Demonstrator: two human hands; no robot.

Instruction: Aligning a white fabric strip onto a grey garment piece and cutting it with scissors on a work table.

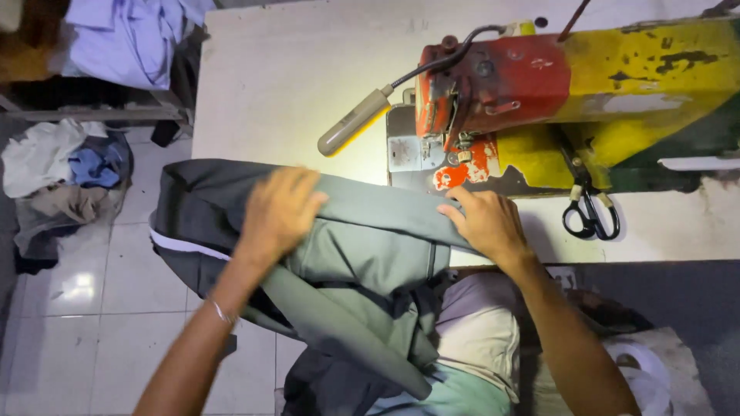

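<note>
A grey-green garment (362, 254) lies across the front of the white sewing table (285, 69) and hangs down over my lap. My left hand (279, 212) rests flat on it, fingers spread, near its upper fold. At the garment's right edge my right hand (484, 223) pinches the fabric, just in front of the needle area of the red and yellow sewing machine (539, 85).
A small lamp (354, 123) on a flexible arm shines on the table left of the machine head. Black-handled scissors (590, 212) lie to the right of my right hand. Piles of cloth (65, 173) sit on the tiled floor at left; more fabric (127, 35) hangs top left.
</note>
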